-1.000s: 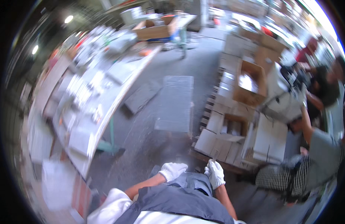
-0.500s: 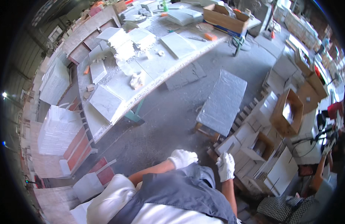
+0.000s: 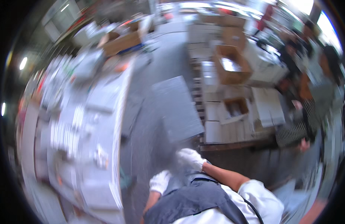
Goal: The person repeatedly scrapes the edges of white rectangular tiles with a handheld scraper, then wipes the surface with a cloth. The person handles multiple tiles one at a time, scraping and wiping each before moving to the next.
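Both of my hands wear white knit gloves and are in front of my grey apron [image 3: 191, 196]. My left hand [image 3: 160, 182] is low, near the apron's left edge. Slightly higher and to its right is my right hand [image 3: 192, 158], its forearm bent in across my body. Motion blur smears the fingers of both, and no held thing shows in either. Beyond the hands, a flat grey slab-like panel [image 3: 177, 108] is the nearest large thing.
A long worktable [image 3: 105, 138] on the left carries pale tiles and an open cardboard box [image 3: 122, 43]. On the right, white cartons [image 3: 213, 130] stand on a pallet with open brown boxes [image 3: 234, 67]. Other people [image 3: 303, 78] are at the far right. Grey floor [image 3: 142, 156] runs between.
My view has swung to the right, so the worktable now lies along the left side. My right hand has come in across my body, and my left forearm now points ahead.
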Demonstrator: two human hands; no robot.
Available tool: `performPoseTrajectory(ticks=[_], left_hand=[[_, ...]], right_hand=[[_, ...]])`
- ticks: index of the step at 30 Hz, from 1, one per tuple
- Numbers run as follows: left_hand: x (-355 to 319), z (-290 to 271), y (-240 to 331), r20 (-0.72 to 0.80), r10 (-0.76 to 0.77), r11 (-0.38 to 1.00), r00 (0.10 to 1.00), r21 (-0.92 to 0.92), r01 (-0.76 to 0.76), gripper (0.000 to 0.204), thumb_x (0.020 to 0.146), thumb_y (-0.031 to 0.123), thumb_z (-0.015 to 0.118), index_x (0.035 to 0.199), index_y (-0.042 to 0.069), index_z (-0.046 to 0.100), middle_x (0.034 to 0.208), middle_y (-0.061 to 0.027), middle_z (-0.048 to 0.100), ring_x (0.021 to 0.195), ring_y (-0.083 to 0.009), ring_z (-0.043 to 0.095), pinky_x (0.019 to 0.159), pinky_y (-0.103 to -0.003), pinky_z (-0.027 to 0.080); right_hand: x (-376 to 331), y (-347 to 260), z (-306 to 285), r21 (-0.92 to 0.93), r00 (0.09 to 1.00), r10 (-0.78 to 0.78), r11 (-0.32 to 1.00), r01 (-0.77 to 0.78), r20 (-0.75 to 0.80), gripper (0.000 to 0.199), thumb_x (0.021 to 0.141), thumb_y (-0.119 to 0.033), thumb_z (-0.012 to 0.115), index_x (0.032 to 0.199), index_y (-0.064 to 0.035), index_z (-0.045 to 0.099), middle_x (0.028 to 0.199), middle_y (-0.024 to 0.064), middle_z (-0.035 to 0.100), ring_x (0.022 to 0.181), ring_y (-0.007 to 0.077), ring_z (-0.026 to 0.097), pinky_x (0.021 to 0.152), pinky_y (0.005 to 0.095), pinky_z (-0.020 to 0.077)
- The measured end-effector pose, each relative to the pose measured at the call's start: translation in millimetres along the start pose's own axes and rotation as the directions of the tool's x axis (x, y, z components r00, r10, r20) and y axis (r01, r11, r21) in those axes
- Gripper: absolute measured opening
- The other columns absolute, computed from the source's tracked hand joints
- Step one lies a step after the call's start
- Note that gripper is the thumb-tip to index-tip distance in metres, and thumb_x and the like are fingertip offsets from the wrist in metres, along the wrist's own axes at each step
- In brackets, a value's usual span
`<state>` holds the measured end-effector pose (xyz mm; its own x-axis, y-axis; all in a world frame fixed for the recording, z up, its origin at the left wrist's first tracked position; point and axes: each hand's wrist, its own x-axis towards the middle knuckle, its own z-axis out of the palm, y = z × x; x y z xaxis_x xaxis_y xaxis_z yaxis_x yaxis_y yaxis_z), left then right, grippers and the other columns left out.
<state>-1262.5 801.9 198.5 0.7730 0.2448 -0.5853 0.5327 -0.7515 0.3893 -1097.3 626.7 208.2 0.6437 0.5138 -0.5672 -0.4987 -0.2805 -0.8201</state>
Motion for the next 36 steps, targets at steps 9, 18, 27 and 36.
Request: performPoseTrajectory(ticks=[9,18,27,36], left_hand=[[74.6,-25.8,49.1,0.080,0.098,0.994,0.992,0.046,-0.102,0.046,0.095,0.053,0.051,0.124,0.021,0.067,0.123,-0.0101,0.070,0.113,-0.0364,0.065,0.096,-0.048,0.050],[124.3,-63.2,110.1,0.036,0.173,0.977,0.984,0.123,-0.177,0.042,0.097,0.050,0.051,0.122,0.020,0.068,0.120,-0.0108,0.071,0.110,-0.0365,0.066,0.094,-0.048,0.050],[134.1,-50.3,109.5,0.154,0.168,0.973,0.974,0.133,-0.189,0.046,0.097,0.053,0.050,0.128,0.022,0.065,0.126,-0.0108,0.068,0.116,-0.0360,0.064,0.097,-0.047,0.049],[140.6,-92.7,45.8,0.159,0.174,0.976,0.972,0.101,-0.191,0.046,0.095,0.052,0.051,0.125,0.021,0.067,0.125,-0.0112,0.069,0.116,-0.0360,0.064,0.097,-0.047,0.049]], right_hand=[[28.2,-40.0,-41.1,0.170,0.994,0.103,0.980,-0.106,0.030,0.039,0.099,-0.037,0.060,0.122,-0.0058,0.066,0.089,0.0026,0.069,0.075,0.0126,0.065,0.069,0.0299,0.0537],[57.3,-55.2,-107.1,0.019,0.997,0.036,0.999,-0.035,-0.065,0.040,0.097,-0.039,0.058,0.120,-0.0069,0.068,0.095,0.0050,0.072,0.083,0.0142,0.068,0.075,0.0312,0.0539],[67.1,-56.9,-120.1,0.103,0.990,0.135,0.986,-0.130,-0.049,0.045,0.097,-0.039,0.063,0.126,-0.0050,0.066,0.100,0.0049,0.073,0.088,0.0135,0.068,0.080,0.0305,0.0546],[100.5,-60.9,-40.6,0.038,0.989,0.062,0.998,-0.057,-0.137,0.043,0.097,-0.037,0.063,0.128,-0.0068,0.066,0.113,0.0073,0.072,0.102,0.0163,0.067,0.090,0.0300,0.0524]])
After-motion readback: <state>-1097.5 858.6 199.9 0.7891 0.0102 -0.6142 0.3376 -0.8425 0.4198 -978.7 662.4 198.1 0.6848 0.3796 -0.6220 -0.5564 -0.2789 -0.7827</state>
